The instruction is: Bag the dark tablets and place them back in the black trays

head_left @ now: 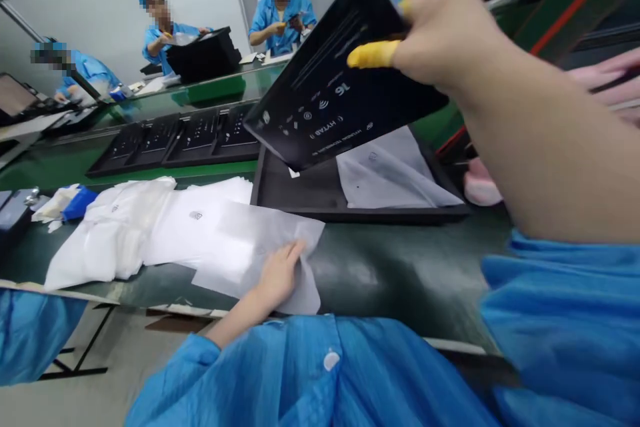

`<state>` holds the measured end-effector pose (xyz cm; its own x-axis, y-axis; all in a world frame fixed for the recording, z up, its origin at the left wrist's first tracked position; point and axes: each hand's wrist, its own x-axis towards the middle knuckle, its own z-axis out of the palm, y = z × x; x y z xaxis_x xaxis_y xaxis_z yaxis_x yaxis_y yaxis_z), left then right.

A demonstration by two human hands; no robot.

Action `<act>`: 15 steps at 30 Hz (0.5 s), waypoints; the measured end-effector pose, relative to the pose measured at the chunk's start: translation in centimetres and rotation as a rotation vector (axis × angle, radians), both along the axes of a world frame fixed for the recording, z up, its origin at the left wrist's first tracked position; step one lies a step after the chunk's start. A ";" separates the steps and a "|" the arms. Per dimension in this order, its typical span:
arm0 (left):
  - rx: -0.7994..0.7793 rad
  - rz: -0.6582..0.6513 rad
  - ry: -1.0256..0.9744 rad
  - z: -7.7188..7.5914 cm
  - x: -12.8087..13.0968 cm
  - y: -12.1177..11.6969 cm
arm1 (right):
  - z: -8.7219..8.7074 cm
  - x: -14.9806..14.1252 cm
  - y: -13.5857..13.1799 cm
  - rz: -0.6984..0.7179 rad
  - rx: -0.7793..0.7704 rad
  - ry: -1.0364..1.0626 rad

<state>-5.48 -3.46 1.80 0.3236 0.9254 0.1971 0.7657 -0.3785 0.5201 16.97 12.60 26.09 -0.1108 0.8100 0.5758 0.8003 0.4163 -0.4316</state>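
Observation:
My right hand (440,40), with yellow finger cots on it, grips a black tablet (320,80) by its upper right part and holds it tilted above a black tray. White print, including "HYTAB", shows on the tablet's face. Down at the bench edge, my left hand (281,272) has its fingers closed on a translucent plastic sleeve (240,240). That sleeve overlaps a stack of white sleeves (195,217). Inside the black tray (300,190) lies another translucent sleeve (390,170), under and right of the tablet.
Several tablets lie in black trays (170,140) on the green conveyor beyond. More white sleeves (113,227) and a blue-and-white item (77,203) are at the left. Several co-workers in blue sit across the line, one beside a black box (203,57).

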 end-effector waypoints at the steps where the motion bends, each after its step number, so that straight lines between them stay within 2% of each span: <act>1: -0.013 0.028 0.049 0.0 0.4 0.0 | -0.9 1.2 -1.1 0.053 0.040 0.204; 4: -0.014 0.122 0.154 -0.1 1.8 0.2 | -4.8 3.2 -3.8 0.205 0.095 0.671; 7: 0.013 0.123 0.278 -1.1 3.0 0.4 | -9.2 3.7 -6.6 0.134 0.049 0.944; 11: 0.049 0.140 0.283 -2.6 3.3 0.8 | -13.7 4.1 -10.6 0.024 -0.116 1.133; 15: 0.026 0.203 0.177 -2.7 2.9 1.3 | -15.8 4.8 -13.4 -0.070 -0.101 1.224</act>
